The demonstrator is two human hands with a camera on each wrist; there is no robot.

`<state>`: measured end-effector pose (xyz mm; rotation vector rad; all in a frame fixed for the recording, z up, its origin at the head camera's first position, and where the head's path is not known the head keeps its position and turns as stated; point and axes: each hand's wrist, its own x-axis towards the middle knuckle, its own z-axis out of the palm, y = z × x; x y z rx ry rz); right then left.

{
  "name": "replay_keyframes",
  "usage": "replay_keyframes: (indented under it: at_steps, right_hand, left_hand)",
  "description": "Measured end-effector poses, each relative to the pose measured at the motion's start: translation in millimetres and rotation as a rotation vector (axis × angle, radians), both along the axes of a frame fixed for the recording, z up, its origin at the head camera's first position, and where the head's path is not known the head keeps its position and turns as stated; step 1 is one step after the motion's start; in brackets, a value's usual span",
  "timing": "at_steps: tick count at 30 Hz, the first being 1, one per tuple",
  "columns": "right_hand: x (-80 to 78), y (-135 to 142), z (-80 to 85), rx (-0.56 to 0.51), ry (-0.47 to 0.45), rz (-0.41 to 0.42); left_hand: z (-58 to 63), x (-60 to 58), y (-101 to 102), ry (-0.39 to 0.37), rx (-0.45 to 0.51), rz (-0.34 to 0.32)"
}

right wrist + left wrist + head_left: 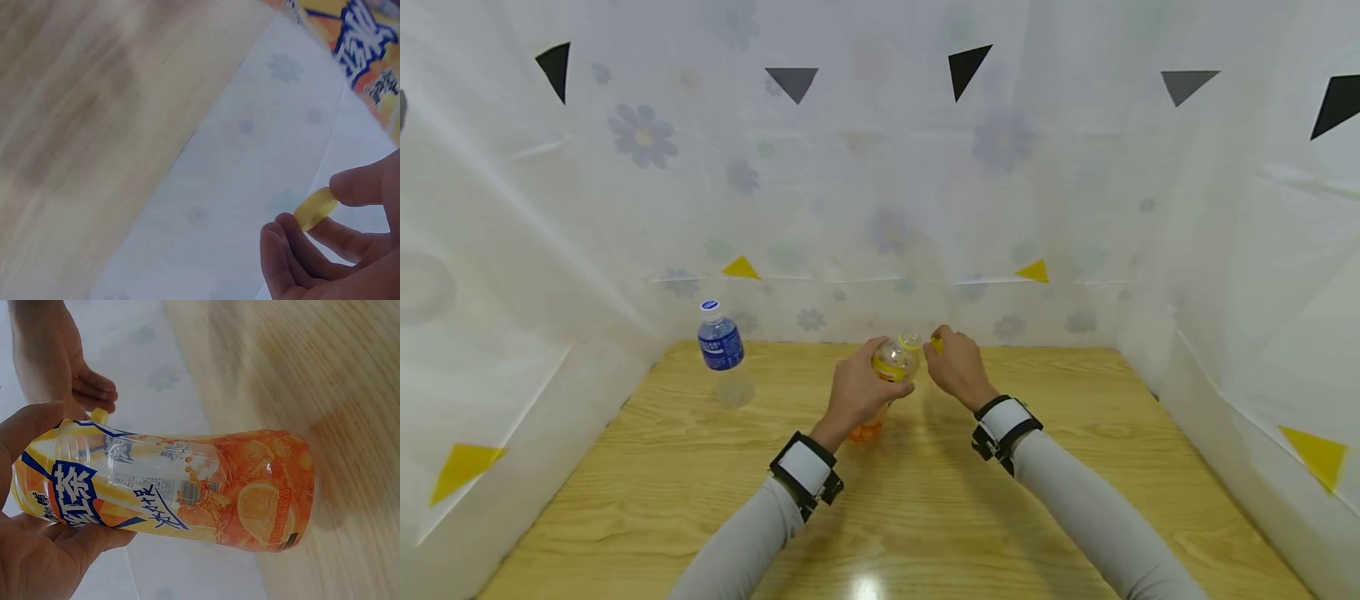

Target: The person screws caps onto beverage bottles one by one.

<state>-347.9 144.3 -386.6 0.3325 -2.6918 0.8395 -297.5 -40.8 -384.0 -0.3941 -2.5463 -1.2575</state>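
My left hand (pixel 859 387) grips the upper part of a clear plastic tea bottle (pixel 206 487) with a yellow and orange label. The bottle leans slightly, its neck uncapped and tipped toward the right hand; its base is close to the table, and I cannot tell if it touches. Between thumb and fingers, my right hand (pixel 958 367) pinches a yellow bottle cap (pixel 315 208), apart from the bottle's mouth and just right of it. Seen from the left wrist, the right hand's fingers and a bit of the yellow cap (pixel 99 415) show behind the bottle.
A second bottle (pixel 721 348), with a blue label and a white-and-blue cap, stands upright at the table's back left. The wooden table (pixel 917 525) is enclosed by pale flowered sheeting (pixel 850 192) at the back and sides, with black, grey and yellow triangles on it.
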Motion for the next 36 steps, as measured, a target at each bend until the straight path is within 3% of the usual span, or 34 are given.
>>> replay_keyframes:
  at_steps: [7,18,27,36]
  right_hand:
    - [19.3,-0.8,-7.0,-0.017,-0.037,0.039]
    - [32.9,2.5,-18.2,-0.001,-0.162,0.04]
    - [35.2,7.9,-22.6,0.034,-0.258,0.083]
    - [38.5,15.4,-25.1,0.062,-0.241,0.066]
  left_hand:
    - [-1.3,-0.7,-3.1,0.011,0.005,0.001]
    - [-2.4,-0.7,-4.8,0.002,0.009,0.001]
    - [-0.1,0.6,-3.0,0.006,0.003,-0.002]
    - [-2.2,-0.3,-0.9,0.018,0.003,-0.021]
